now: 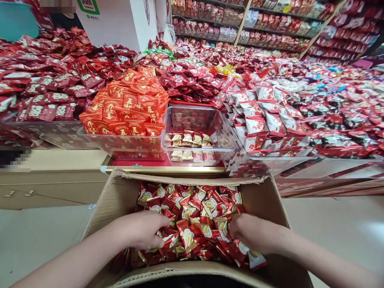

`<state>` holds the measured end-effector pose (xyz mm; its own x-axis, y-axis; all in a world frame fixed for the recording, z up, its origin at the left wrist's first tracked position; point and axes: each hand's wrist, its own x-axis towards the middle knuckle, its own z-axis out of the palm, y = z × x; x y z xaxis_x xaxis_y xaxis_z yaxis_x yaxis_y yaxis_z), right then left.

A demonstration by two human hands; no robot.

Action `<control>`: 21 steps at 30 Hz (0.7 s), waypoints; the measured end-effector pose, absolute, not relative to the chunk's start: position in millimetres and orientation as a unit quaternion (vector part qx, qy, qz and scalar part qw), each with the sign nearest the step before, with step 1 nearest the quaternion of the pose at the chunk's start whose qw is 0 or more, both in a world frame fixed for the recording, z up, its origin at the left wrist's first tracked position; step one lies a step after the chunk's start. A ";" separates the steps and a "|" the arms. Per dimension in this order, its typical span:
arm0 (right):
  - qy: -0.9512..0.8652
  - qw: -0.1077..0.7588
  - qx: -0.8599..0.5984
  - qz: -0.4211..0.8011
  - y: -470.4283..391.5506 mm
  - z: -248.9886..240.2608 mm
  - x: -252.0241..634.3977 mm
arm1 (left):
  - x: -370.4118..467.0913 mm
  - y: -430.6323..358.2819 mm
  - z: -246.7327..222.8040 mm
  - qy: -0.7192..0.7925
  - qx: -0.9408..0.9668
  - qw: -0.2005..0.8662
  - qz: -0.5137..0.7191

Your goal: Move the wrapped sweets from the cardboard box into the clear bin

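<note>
A cardboard box (pixel 102 208) stands open in front of me, filled with small red and gold wrapped candies (pixel 207 230) that have a pale round picture on them. My left hand (pixel 147 230) reaches in from the left, with thumb and fingers apart against the candies. From the right, my right hand (pixel 252 232) presses down into the pile. Its fingers bend downward, blurred, and their tips are hidden among the packets. Between both hands lies a mound of candies. Beyond the box, a clear plastic bin (pixel 196 148) has a few similar gold and red packets at its bottom.
A bin of orange packets (pixel 126 108) stands left of the clear bin. White and red packets (pixel 258 116) fill a bin to its right. A white box-shaped stand (pixel 112 24) rises behind. Stocked shelves (pixel 240 24) line the back. Low drawers (pixel 48 188) are at left.
</note>
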<state>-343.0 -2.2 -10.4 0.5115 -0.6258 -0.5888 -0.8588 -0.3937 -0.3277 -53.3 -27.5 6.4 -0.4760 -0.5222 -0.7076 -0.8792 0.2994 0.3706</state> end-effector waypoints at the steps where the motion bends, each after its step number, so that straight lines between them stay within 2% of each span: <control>1: 0.484 0.263 -0.813 0.191 -9.7 -13.5 -341.3 | -54.3 -28.2 7.7 0.768 -0.455 0.242 0.380; 4: 0.528 0.210 -0.797 0.202 -34.3 -25.9 -333.5 | -56.4 -30.6 9.7 0.769 -0.455 0.238 0.380; 9: 0.540 0.213 -0.780 0.234 -53.5 -35.3 -319.2 | -55.5 -33.2 6.8 0.776 -0.478 0.189 0.366; 13: 0.533 0.217 -0.784 0.233 -51.2 -17.4 -318.6 | -50.2 -34.6 6.6 0.771 -0.486 0.180 0.371; 15: 0.539 0.232 -0.787 0.189 -46.7 -1.3 -323.5 | -47.8 -35.6 11.1 0.771 -0.475 0.161 0.393; 17: 0.559 0.299 -0.769 0.078 -39.8 15.7 -329.3 | -47.8 -36.5 19.6 0.773 -0.450 0.127 0.428; 21: 0.571 0.570 -0.559 -0.189 -22.5 40.5 -331.0 | -61.5 -34.8 43.2 0.751 -0.420 0.037 0.508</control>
